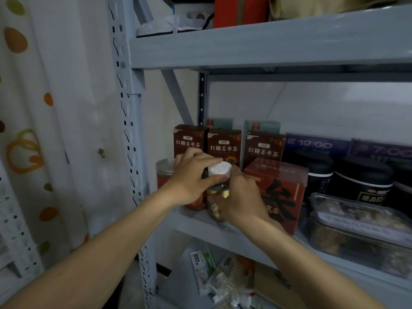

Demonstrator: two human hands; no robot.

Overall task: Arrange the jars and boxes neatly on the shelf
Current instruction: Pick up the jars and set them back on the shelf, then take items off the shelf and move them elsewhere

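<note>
At the shelf's front edge, near its left end, I hold a clear jar with a white lid in both hands. My left hand curls over the top, fingers and thumb wrapped round the lid. My right hand grips the body from the right side. The jar stands about upright; I cannot tell whether its base touches the shelf or sits just above it.

Just left of it stands a second jar, with red contents and a clear lid. Close on the right is a red box. Three brown tea boxes line up behind.

The jar looks like glass or hard plastic, so stiff, smooth and likely slippery, and it may break if it tips off the edge. Filled with dried pieces, I judge it fairly light. The body gives the surest hold; the lid alone could twist loose. I would keep one hand low on the wall while sliding it into the gap between its neighbours.
</note>
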